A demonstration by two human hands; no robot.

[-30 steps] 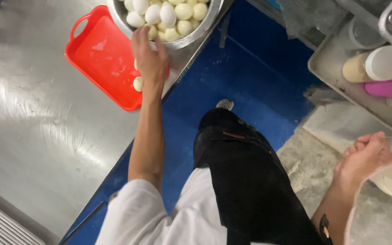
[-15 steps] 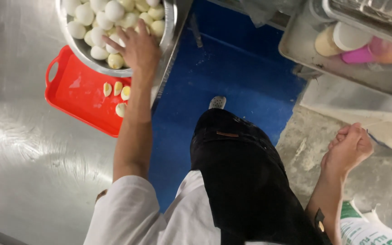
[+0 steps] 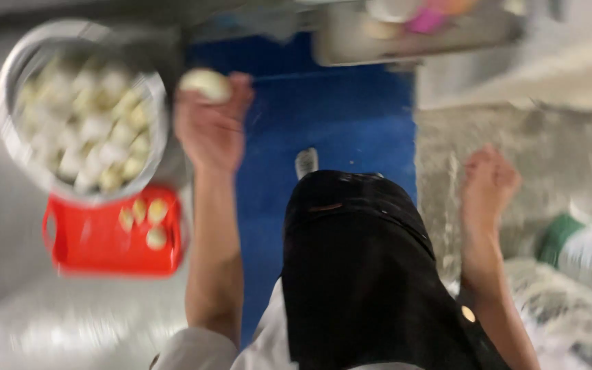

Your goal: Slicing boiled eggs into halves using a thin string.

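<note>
Upper left of the frame: a round metal bowl [image 3: 8, 82] filled with pale peeled eggs [image 3: 87, 133], blurred by motion. Directly below it, a red tray [image 3: 83, 250] carrying a few halved eggs [image 3: 146, 220] near its upper right corner. Centre left: the left hand [image 3: 212, 130], raised just right of the bowl's rim, fingers curled around one peeled egg [image 3: 205, 84] at its top. Centre: a black apron [image 3: 364, 267] over a blue floor [image 3: 337, 116]. Right: the right hand [image 3: 489, 183], fingers folded inward against a floury grey surface [image 3: 563, 164]; whether it grips anything cannot be told. Far right, a green-and-white bag [image 3: 584, 250].
</note>
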